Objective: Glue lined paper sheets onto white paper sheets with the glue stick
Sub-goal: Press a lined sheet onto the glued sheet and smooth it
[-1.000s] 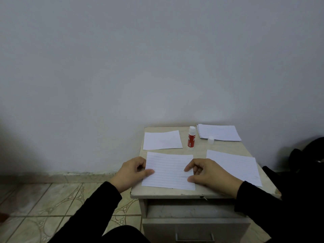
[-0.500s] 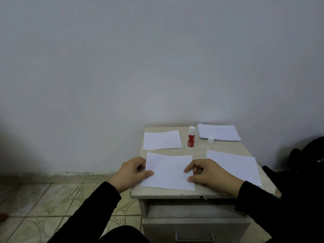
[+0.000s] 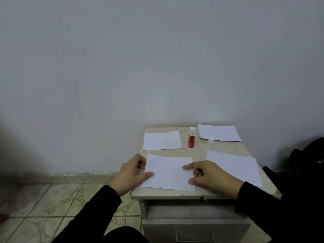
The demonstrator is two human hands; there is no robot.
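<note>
A lined sheet (image 3: 168, 172) lies flat at the front of the small table (image 3: 199, 152). My left hand (image 3: 129, 176) holds its left edge, thumb on top and fingers curled beside the edge. My right hand (image 3: 213, 178) presses the sheet's right side with index fingertip and thumb. A red and white glue stick (image 3: 191, 138) stands upright and uncapped behind the sheet, with its white cap (image 3: 211, 140) to its right. A plain white sheet (image 3: 162, 140) lies at the back left. Whether a white sheet lies under the lined one is hidden.
A stack of sheets (image 3: 219, 133) sits at the back right against the wall, and another lined sheet (image 3: 233, 165) lies on the right. A drawer (image 3: 192, 227) stands slightly open below the tabletop. A dark object (image 3: 308, 155) is at the far right, and tiled floor to the left.
</note>
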